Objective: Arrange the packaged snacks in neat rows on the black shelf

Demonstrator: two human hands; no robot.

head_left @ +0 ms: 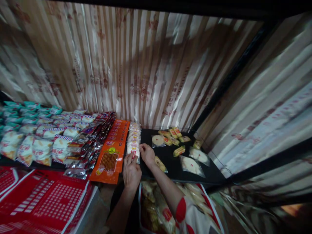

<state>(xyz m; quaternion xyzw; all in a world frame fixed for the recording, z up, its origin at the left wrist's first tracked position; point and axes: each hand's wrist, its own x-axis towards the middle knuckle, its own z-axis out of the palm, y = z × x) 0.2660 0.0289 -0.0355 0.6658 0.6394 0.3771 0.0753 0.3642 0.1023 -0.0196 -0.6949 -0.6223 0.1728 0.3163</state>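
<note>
Left hand [131,171]: back of hand up, fingers bent down over the near end of the front packet [135,152]. Whether it grips the packet or only presses on it cannot be told. Right hand [147,152]: fingers drawn narrow, tips touching the right edge of the same packet; a closed grip cannot be confirmed. The two hands lie just beside each other at the front edge of the black shelf [214,175].

The front packet is the nearest of a row of white packets [134,134] that runs from the front edge back to the striped sheeting [136,65].

Touching the row on its left is a row of orange packets [112,152], overhanging the front edge. Left of that are dark glossy packets [97,136], then white packets with striped tops [46,143], then teal packets [14,110] at the far left.

Right of the right hand, a yellow snack packet [161,164] lies against the wrist. Loose yellow packets [170,136] and clear packets of round white cakes [192,165] are scattered towards the right edge.

Below the shelf front are a red box [48,201] at left and an open bag of snacks [156,208] under the right forearm
</note>
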